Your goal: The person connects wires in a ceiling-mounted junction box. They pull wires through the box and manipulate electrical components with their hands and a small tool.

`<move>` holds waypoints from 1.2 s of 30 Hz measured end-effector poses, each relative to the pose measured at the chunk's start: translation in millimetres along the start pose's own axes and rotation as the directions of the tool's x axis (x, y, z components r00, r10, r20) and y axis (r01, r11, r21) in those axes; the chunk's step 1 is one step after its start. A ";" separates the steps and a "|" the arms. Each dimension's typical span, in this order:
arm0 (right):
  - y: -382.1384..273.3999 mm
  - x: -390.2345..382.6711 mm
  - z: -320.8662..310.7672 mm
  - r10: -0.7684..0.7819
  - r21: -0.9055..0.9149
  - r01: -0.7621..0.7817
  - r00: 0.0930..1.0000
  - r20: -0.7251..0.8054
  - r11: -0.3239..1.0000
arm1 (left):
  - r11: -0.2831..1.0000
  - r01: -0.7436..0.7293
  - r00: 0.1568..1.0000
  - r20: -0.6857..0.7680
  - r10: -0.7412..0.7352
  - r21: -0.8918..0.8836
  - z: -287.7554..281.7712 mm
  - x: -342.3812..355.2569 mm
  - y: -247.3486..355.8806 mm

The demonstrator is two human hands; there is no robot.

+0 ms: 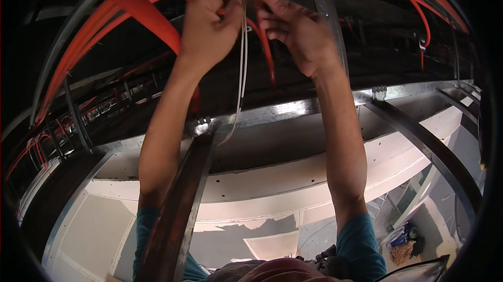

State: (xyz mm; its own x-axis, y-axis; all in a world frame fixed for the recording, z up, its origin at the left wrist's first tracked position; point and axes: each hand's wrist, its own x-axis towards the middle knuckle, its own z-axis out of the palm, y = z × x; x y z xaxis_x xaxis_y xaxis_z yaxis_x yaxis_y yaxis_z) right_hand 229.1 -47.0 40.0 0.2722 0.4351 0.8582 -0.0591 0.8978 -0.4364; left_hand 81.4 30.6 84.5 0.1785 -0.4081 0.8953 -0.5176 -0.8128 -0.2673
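Both my arms reach up among orange conduits at the top of the head view. Two thin white cables (pixel 244 56) hang down between my hands, and the lower end of one curves over a metal rail. My left hand (pixel 216 22) is closed around the upper part of these cables, its thumb beside them and its blurred fingers bent across the top. Close by on the right, my right hand (pixel 304 33) has its fingers curled, with the foremost fingertips meeting the left fingers. What those fingertips pinch is too blurred to make out. An orange conduit (pixel 266 54) comes down behind the cables.
A wide orange conduit (pixel 141 12) slants past my left wrist. Below my hands a shiny metal rail (pixel 293 108) crosses the view, joined by a dark metal channel (pixel 181 208) and another channel (pixel 427 151) at right. A metal strip (pixel 326 14) stands behind my right hand. Pale ceiling boards (pixel 272 180) curve below.
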 end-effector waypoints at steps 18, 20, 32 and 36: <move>29.3 -32.9 11.6 -0.124 -0.170 0.099 0.982 -0.143 0.981 | 0.922 0.133 0.947 0.228 -0.226 0.362 -7.4 29.9 -42.1; 32.5 -26.6 -0.3 -0.131 -0.228 0.107 0.987 -0.094 0.968 | 0.927 0.118 0.950 0.232 -0.210 0.356 -8.2 28.8 -42.7; 41.7 49.6 -0.2 -0.394 -0.391 0.307 0.905 -0.163 0.868 | 0.934 0.263 0.920 0.229 -0.319 0.241 -11.5 20.9 -30.6; 36.4 47.6 4.3 -0.311 -0.378 0.208 0.921 -0.235 0.902 | 0.936 0.245 0.929 0.214 -0.301 0.252 -6.6 16.7 -17.8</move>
State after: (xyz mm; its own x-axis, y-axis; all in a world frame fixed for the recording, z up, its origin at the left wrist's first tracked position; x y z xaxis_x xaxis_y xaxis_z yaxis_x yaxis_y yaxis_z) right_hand 235.8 6.7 66.1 0.4950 0.1052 0.8625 0.3667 0.8746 -0.3171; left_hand 88.1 40.9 106.6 0.5009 -0.2233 0.8362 -0.2295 -0.9658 -0.1204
